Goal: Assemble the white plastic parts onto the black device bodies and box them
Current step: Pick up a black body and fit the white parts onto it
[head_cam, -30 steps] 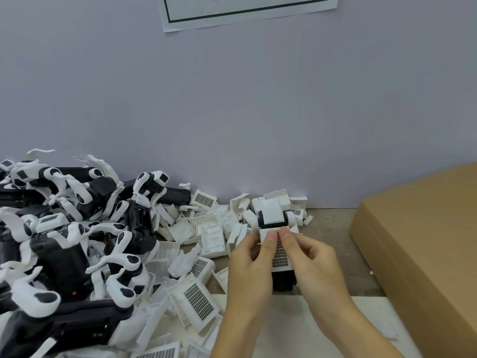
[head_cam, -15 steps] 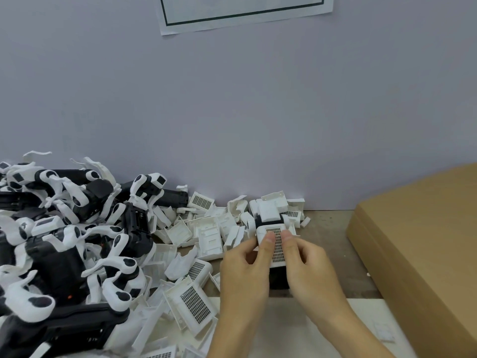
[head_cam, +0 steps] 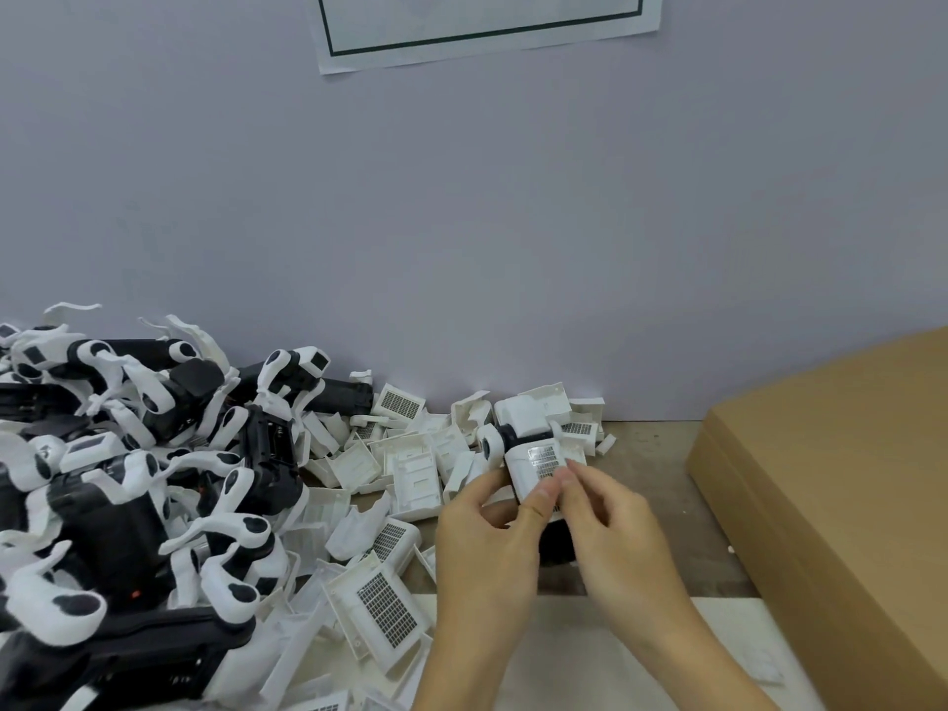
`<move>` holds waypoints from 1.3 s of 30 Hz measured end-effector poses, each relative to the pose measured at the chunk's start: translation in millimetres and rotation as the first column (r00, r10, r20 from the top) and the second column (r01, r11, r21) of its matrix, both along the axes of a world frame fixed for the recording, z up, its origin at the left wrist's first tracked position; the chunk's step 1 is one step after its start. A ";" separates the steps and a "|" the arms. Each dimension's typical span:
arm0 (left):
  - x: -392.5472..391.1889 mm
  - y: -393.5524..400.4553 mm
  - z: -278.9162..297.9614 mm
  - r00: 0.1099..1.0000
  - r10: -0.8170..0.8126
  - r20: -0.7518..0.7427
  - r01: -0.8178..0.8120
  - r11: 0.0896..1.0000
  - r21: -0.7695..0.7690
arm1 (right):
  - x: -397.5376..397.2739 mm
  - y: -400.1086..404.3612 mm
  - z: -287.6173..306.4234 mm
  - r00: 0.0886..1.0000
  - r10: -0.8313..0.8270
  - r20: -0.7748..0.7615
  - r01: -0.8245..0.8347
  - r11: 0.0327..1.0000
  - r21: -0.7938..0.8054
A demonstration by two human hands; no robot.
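Both my hands hold one black device body at the middle of the bench, with a white grille cover on its upper face. My left hand grips the device from the left, thumb pressing on the cover. My right hand pinches the cover's right edge with thumb and forefinger. The lower part of the black body is hidden behind my fingers. A white cap sticks up at the device's far end.
A heap of black device bodies with white clips fills the left side. Loose white grille covers lie scattered from the wall to the front. A brown cardboard box stands at the right. A grey wall runs behind.
The cover has shifted along the device under my thumbs, and both hands have tilted the device slightly. The view has moved a little.
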State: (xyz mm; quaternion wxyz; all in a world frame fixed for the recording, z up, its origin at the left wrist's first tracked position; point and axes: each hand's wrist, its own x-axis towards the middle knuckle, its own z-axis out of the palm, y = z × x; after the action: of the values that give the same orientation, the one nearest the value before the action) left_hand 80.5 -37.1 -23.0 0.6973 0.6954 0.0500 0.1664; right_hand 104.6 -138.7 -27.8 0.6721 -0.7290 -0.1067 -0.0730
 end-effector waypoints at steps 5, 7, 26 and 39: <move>5.3 -0.4 0.1 0.995 -0.009 -0.100 -0.019 0.960 -0.280 | -0.4 2.7 -12.0 0.996 0.008 0.091 0.014 0.972 -0.237; 4.9 -1.6 2.6 0.990 -0.098 -0.100 0.057 0.935 -0.350 | -0.4 2.1 -10.1 0.990 -0.032 0.135 0.064 0.968 -0.242; 3.7 6.0 5.4 0.987 0.122 0.104 -0.081 0.939 -0.334 | 5.2 -17.7 12.1 0.788 0.369 -0.492 -0.109 0.871 0.479; 6.1 14.5 4.5 0.986 0.169 0.009 -0.153 0.913 -0.378 | 12.3 -49.8 16.7 0.900 0.311 -0.304 -0.276 0.949 0.153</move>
State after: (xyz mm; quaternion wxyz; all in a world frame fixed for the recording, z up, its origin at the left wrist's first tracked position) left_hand 86.6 -22.6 -18.5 0.8022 0.5390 0.1236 0.2250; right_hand 116.9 -188.5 -11.1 0.7216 -0.6697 -0.0990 0.1445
